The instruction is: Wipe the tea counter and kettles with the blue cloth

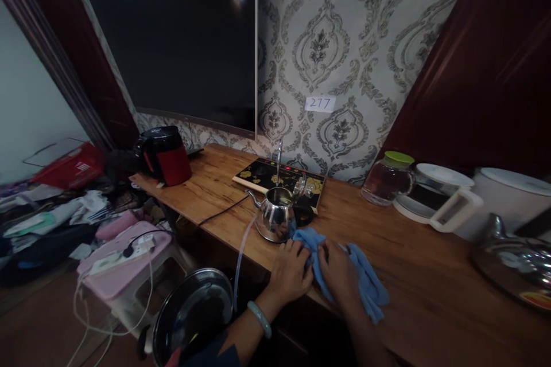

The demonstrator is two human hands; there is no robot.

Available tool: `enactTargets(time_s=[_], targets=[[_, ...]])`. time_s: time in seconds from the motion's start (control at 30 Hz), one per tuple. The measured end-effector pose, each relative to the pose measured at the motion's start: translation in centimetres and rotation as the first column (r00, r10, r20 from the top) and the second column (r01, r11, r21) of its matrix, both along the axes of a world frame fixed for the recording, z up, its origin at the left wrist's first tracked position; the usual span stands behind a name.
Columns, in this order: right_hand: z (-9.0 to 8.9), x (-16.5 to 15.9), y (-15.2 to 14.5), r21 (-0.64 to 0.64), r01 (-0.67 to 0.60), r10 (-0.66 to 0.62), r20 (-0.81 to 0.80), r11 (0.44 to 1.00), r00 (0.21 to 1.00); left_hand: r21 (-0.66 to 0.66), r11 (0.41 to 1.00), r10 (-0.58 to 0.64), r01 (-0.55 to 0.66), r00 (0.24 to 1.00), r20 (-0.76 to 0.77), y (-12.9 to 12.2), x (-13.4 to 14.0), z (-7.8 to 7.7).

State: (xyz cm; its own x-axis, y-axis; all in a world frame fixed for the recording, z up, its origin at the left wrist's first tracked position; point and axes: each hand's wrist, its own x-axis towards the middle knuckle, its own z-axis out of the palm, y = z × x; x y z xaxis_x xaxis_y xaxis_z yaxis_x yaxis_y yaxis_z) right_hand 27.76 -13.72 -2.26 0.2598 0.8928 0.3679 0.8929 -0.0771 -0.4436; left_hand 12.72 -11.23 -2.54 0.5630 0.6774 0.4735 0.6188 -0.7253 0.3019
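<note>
**Blue cloth (369,282) bunched near the edge of the wooden counter (424,281), steel teakettle (275,219) just beside it**

Clock faces: centred on the cloth, 12 straight up the view.

Grip: right hand (340,272) is closed on the middle of the cloth, fingers gathered toward the thumb. Left hand (291,266), jade-like bangle (259,319) on its wrist, has bent fingers over the cloth's 9 o'clock end. View is dim and its palm side is hidden, so can't tell whether it's clamped or just resting.

Cloth: loose tail trails out to 4 o'clock over the wood. Should be light, soft, limp; nothing to break. Best hold is a bunched fold in the middle, loose ends tucked in so they don't drag.

Teakettle: at 10-11 o'clock, upright on the counter, mouth uncovered, spout pointing to its own 10. Polished metal: rigid, likely slick if wet, weight depends on fill. Take it by the black handle (305,216) on its 3 o'clock side, not the shiny belly.

Around: induction cooker (258,174) with gold flowers and a lit red indicator, at 11, a curved metal faucet (279,161) rising over the kettle. Clear hose (241,261) hangs off the counter at 9. Green-lidded glass jug (385,180) at 1-2, fragile. White-handled coffee pot (456,209) at 2.
</note>
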Motion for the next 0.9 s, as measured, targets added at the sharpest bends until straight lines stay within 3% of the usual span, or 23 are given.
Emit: enactTargets(time_s=[0.9], targets=[[-0.07,0.03,-0.02,0.007,-0.005,0.005,-0.013,1.000,1.000,-0.014,1.000,0.023,-0.023,0.999,-0.035,-0.27,0.03,0.12]])
